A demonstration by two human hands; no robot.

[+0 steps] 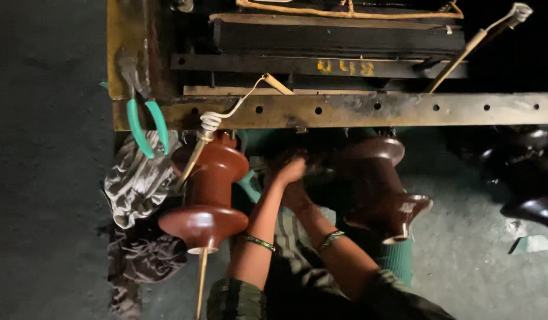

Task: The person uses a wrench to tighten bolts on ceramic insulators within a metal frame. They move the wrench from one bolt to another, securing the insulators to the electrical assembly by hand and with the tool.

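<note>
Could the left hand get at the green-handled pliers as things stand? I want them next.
Probably yes: the green-handled pliers hang uncovered off the metal rail's end, though the brown ceramic insulator stands between them and the left hand.

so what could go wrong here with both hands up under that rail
The left hand and right hand work in deep shadow under the perforated rail, so a finger could get pinched unseen. The green-handled pliers hang at the rail's edge and might drop if knocked. The brown insulator close beside the left arm could be bumped.

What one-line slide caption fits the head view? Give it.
Both hands, left hand and right hand, reach under a perforated steel bar between two brown porcelain insulators; green-handled pliers hang nearby.
</note>
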